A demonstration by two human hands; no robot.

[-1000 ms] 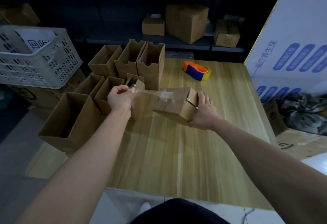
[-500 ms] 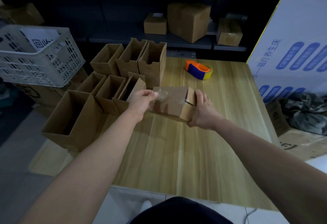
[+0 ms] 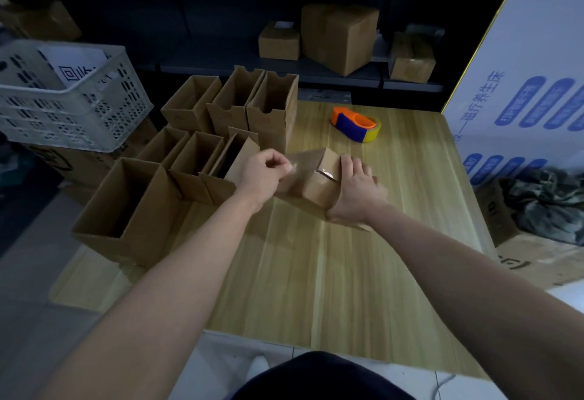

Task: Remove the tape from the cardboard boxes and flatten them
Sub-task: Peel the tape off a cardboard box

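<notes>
Pinching the flimsy tape (image 3: 292,168) by its loose end, left hand (image 3: 262,175) peels; right hand (image 3: 355,192), spread flat, pins the probably light box (image 3: 316,190).

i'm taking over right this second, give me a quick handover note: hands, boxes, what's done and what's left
Left hand: pinches the clear tape strip at the small box.
Right hand: pressed flat on that box, steadying it on the table.
Open boxes stand upright along the table's left; the tape dispenser is behind.
Done: nothing flattened in view.
Left: pull the tape off, flatten this box, then the rest.
</notes>
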